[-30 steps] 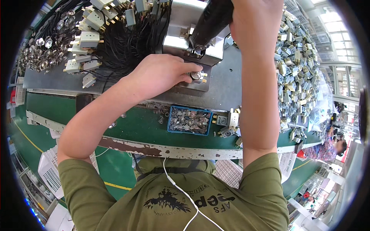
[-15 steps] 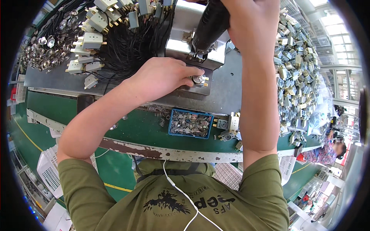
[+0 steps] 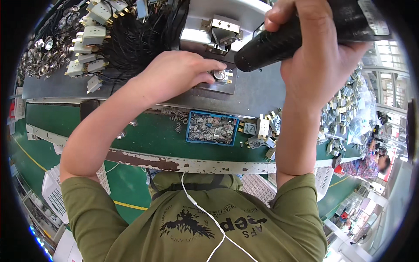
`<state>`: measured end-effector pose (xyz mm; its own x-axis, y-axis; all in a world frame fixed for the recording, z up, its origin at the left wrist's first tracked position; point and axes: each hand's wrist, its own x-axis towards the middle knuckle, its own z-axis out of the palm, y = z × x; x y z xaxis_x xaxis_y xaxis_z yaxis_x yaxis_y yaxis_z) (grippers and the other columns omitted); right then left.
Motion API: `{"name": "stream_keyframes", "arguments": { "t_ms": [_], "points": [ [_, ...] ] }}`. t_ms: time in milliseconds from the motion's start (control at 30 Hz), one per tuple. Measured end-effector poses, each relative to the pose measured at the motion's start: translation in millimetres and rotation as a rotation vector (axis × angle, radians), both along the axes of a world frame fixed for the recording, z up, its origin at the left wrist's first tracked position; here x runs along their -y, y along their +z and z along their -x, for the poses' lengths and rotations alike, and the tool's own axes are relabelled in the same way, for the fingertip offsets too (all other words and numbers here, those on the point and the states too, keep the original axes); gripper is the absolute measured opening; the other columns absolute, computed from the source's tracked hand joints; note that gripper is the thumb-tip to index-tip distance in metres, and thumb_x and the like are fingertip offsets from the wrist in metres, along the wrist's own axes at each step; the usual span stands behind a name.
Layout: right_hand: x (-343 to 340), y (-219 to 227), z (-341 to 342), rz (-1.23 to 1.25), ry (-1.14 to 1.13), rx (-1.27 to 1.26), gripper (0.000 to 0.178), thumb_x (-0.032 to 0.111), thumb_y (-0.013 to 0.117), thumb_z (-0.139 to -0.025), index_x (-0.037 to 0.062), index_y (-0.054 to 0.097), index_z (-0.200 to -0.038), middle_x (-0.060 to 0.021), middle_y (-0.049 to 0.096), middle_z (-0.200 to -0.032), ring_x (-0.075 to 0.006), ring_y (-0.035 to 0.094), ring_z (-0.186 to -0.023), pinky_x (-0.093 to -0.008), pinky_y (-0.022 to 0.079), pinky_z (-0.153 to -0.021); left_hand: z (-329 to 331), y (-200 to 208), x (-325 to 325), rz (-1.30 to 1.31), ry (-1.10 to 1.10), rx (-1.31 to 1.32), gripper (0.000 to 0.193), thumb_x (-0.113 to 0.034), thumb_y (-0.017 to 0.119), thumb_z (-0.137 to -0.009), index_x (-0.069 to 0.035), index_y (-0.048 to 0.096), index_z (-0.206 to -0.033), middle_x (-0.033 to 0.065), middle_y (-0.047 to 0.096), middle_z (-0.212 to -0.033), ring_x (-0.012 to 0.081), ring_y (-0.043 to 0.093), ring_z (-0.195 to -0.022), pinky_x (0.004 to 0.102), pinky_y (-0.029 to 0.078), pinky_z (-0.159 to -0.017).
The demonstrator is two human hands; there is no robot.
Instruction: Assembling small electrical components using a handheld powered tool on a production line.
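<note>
My left hand (image 3: 179,72) reaches across the bench, thumb and forefinger pinching a small switch-like part (image 3: 220,76). This part has a round silvery cap and brass tabs on its right; it rests on a flat metal block (image 3: 223,89) in front of a steel fixture (image 3: 224,32). Raised at the right, my right hand (image 3: 318,54) is wrapped round a thick black cylindrical tool (image 3: 279,47) with a pale label. The tool's tapered end points down-left, apart from the part and the fixture. I cannot make out any bit at its tip.
Black leads with pale plug-like blocks (image 3: 94,36) and shiny metal caps (image 3: 46,56) crowd the left. A blue tray (image 3: 187,131) of small metal pieces lies nearer, beside loose springs (image 3: 174,114). More blocks (image 3: 264,126) are at right; another person (image 3: 364,168) is far right.
My right hand has lifted the black tool away from the fixture and tilted it to the right, uncovering the fixture's metal mechanism. My left hand keeps its pinch on the small part.
</note>
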<state>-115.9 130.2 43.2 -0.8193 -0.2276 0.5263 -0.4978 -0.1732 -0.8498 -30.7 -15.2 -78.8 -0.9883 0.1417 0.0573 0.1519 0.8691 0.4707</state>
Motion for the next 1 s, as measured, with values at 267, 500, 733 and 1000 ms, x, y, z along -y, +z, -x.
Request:
{"name": "stream_keyframes", "arguments": {
  "t_ms": [267, 500, 733, 1000],
  "points": [
    [-7.6, -20.1, 1.3, -0.001, 0.073, 0.015, 0.021, -0.002, 0.075, -0.090, -0.0038, 0.061, -0.105, -0.0097, 0.069, -0.083, -0.0130, 0.064, -0.057, -0.0272, 0.053, -0.052, 0.9, 4.3, 0.8, 0.030, 0.007, 0.052, 0.037, -0.037, 0.066, -0.096, -0.024, 0.069, -0.130, 0.0089, 0.074, -0.098, 0.0312, 0.071, -0.096, 0.0439, 0.056, -0.081],
    [-5.8, -25.4, -0.7, 0.069, 0.099, 0.008, 0.018, -0.001, 0.075, -0.091, -0.0036, 0.062, -0.104, -0.0091, 0.069, -0.083, -0.0127, 0.065, -0.060, -0.0268, 0.053, -0.053, 0.3, 5.8, 0.0, 0.027, 0.007, 0.061, 0.036, -0.036, 0.066, -0.096, -0.022, 0.068, -0.128, 0.0091, 0.074, -0.098, 0.0316, 0.071, -0.095, 0.0443, 0.056, -0.080],
    [-10.0, -27.8, 2.3, -0.002, 0.137, 0.029, 0.013, 0.001, 0.076, -0.092, -0.0039, 0.067, -0.099, -0.0081, 0.069, -0.083, -0.0117, 0.064, -0.060, -0.0248, 0.052, -0.054, 0.6, 3.8, -0.2, 0.046, -0.011, 0.031, 0.035, -0.035, 0.066, -0.096, -0.021, 0.067, -0.128, 0.0089, 0.074, -0.098, 0.0315, 0.071, -0.095, 0.0447, 0.056, -0.080],
    [-4.8, -32.9, -3.8, 0.017, 0.107, 0.052, 0.015, 0.001, 0.076, -0.091, -0.0019, 0.064, -0.100, -0.0086, 0.069, -0.084, -0.0113, 0.064, -0.060, -0.0240, 0.052, -0.054, -0.5, 1.7, 2.1, 0.036, -0.026, 0.022, 0.034, -0.033, 0.066, -0.096, -0.021, 0.067, -0.128, 0.0094, 0.074, -0.097, 0.0319, 0.071, -0.094, 0.0454, 0.056, -0.079]
  ]
}}
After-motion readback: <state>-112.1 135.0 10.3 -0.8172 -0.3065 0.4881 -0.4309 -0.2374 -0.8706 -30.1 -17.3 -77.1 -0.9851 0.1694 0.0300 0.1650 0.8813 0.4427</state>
